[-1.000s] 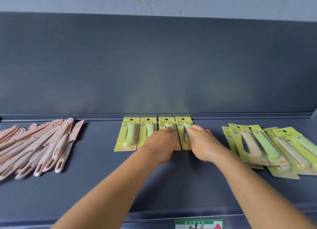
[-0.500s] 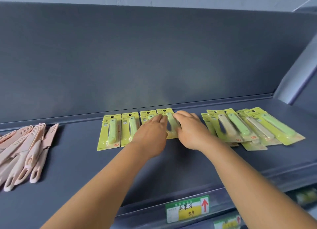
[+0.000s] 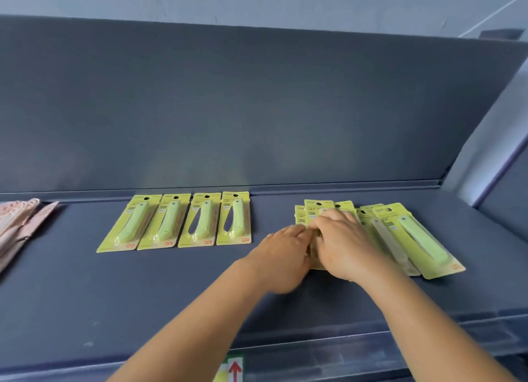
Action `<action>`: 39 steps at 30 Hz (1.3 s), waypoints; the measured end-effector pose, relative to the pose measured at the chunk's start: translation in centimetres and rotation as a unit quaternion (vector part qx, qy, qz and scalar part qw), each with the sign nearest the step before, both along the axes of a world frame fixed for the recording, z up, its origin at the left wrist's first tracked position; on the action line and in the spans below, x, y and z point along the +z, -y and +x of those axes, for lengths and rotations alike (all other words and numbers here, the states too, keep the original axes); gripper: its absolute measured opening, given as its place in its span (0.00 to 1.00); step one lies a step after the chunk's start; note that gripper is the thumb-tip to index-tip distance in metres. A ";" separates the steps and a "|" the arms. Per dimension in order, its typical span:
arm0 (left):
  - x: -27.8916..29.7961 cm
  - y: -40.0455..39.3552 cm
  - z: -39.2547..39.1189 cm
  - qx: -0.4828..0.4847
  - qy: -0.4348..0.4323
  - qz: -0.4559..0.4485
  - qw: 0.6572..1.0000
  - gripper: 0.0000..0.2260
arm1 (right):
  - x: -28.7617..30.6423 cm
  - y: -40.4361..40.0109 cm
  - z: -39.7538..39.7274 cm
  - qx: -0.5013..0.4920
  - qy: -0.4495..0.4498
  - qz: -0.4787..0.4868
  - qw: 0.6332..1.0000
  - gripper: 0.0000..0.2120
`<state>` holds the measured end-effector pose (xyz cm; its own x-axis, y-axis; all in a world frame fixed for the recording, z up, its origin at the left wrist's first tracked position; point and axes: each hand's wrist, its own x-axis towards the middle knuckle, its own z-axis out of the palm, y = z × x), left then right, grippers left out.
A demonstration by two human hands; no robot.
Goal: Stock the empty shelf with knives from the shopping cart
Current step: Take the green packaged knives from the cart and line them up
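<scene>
Four green knives in yellow-green card packs [image 3: 201, 221] lie side by side in a neat row at the back of the dark shelf [image 3: 143, 296]. To their right sits a loose overlapping pile of the same packs [image 3: 420, 241], some with beige knives. My right hand [image 3: 343, 244] lies over the pile's left part, its fingers curled on a pack there. My left hand [image 3: 285, 253] meets it at the pile's left edge; blur hides its fingertips.
A heap of unpacked pink knives [image 3: 20, 221] lies at the shelf's far left. The upright back panel [image 3: 257, 110] closes the shelf behind. A price label with a red arrow [image 3: 233, 370] sits on the front lip. The shopping cart is out of view.
Both hands have left the fourth pack of the row and moved right onto the loose pile. The row now lies untouched.
</scene>
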<state>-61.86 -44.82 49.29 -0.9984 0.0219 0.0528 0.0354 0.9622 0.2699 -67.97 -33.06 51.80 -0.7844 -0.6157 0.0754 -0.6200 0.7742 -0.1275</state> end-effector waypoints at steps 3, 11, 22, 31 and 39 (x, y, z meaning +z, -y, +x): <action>-0.6 -1.2 -0.9 0.013 -0.006 0.012 1.000 0.24 | -0.2 -0.8 -1.1 0.022 0.014 -0.021 0.999 0.18; 0.1 -0.2 -1.0 0.076 0.041 -0.123 0.989 0.25 | -0.6 -0.5 -3.1 0.041 0.019 -0.026 0.999 0.19; 0.7 3.3 -1.1 0.089 0.011 -0.111 0.990 0.21 | -0.9 3.2 -3.1 0.052 0.066 -0.005 0.996 0.15; 1.3 3.3 -1.3 0.101 0.027 -0.086 0.991 0.20 | -0.7 4.2 -3.1 0.042 0.071 0.009 0.997 0.18; 1.4 3.2 -1.5 0.067 -0.021 -0.097 0.993 0.20 | -0.1 3.4 -2.5 0.044 0.075 -0.038 0.996 0.24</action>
<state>-63.35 -48.07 50.65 -0.9901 -0.0967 0.1020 -0.0887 0.9929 0.0795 -70.51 -36.47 51.70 -0.7337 -0.6794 0.0115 -0.6547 0.7022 -0.2797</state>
